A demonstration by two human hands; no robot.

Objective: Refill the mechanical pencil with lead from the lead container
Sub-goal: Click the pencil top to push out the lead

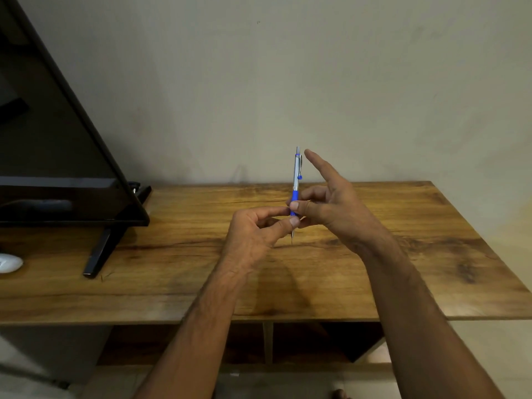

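The mechanical pencil (pixel 296 171) stands upright in the air above the wooden counter (pixel 172 269), tip down. The right grip (pixel 325 203) pinches its blue section, forefinger stretched out. The left grip (pixel 259 226) pinches it just below.

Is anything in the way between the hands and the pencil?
No, nothing visible is. The right hand already pinches the mechanical pencil at its blue grip, and the left hand pinches it just below, near the tip.
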